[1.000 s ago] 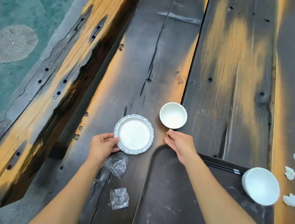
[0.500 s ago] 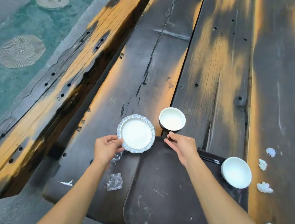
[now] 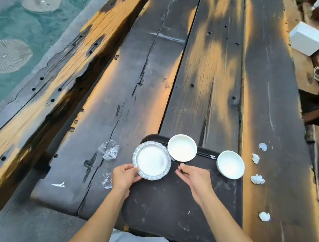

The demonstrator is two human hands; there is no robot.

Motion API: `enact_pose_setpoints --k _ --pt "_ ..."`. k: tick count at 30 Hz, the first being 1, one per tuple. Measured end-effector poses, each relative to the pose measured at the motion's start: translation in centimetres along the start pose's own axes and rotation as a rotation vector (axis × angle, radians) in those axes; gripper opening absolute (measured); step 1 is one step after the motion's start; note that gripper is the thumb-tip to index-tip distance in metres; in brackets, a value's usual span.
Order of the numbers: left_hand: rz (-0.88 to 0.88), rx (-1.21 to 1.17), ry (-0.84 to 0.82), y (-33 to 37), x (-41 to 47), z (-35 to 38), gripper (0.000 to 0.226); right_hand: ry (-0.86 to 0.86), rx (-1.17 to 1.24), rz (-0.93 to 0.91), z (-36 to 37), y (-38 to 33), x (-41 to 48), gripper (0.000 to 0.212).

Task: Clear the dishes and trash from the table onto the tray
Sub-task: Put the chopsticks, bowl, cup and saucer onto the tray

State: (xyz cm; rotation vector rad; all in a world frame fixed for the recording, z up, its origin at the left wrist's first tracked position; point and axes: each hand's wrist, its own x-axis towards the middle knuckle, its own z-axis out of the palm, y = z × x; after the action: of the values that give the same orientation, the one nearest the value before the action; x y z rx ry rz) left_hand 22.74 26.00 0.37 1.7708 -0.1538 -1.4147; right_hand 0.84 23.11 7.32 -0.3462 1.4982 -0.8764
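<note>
**Operator:** Dark, weathered planks with orange worn patches form the table (image 3: 210, 76); teal floor lies to the left. State the current positions.

**Inspector:** A dark tray (image 3: 175, 199) sits at the near edge. On it: a white bowl (image 3: 230, 164) at the far right corner, chopsticks (image 3: 206, 155) along the far rim, and a second white bowl (image 3: 182, 147) at the far middle. A patterned-rim plate (image 3: 152, 160) overlaps the tray's far left corner, touching the second bowl.

**Operator:** State of the hands?

**Inspector:** The left hand (image 3: 124, 177) pinches the plate's near left rim, thumb on top. The right hand (image 3: 193, 178) is loosely curled just near of the second bowl, fingertips close to its base. Whether it holds anything, I cannot tell.

**Operator:** What governs the next move?

**Inspector:** By my judgement, the plate needs only lowering and release; free tray surface lies near and right of it. Remaining trash splits by side. Two clear plastic wrappers (image 3: 109, 151) (image 3: 107, 180) lie on the table left of the tray, nearer the left hand. White crumpled scraps (image 3: 257, 179) lie on the table right of the tray, nearer the right hand.

**Operator:** Any readable markings?

**Inspector:** None. A white box (image 3: 306, 38) at the far right shows no legible label.
</note>
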Motion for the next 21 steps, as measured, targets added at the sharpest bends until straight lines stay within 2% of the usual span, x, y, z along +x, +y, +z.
enact_pose_setpoints --k 10,13,15,21 --pt "-0.075 -0.012 0.021 -2.6 0.6 1.8 0.019 -0.021 0.003 0.002 -2.8 2.5 -1.3 0.01" --pt "-0.098 0.099 0.053 -2.3 0.8 2.0 0.011 -0.014 0.019 0.009 -2.2 3.0 -1.0 0.01" --pt "-0.111 0.159 0.091 -2.1 1.2 2.2 0.018 -0.013 0.019 0.013 -1.6 3.5 -0.8 0.009" --pt "-0.173 0.12 0.101 -2.4 1.3 2.3 0.004 -0.012 0.072 0.056 1.0 5.2 -0.7 0.008"
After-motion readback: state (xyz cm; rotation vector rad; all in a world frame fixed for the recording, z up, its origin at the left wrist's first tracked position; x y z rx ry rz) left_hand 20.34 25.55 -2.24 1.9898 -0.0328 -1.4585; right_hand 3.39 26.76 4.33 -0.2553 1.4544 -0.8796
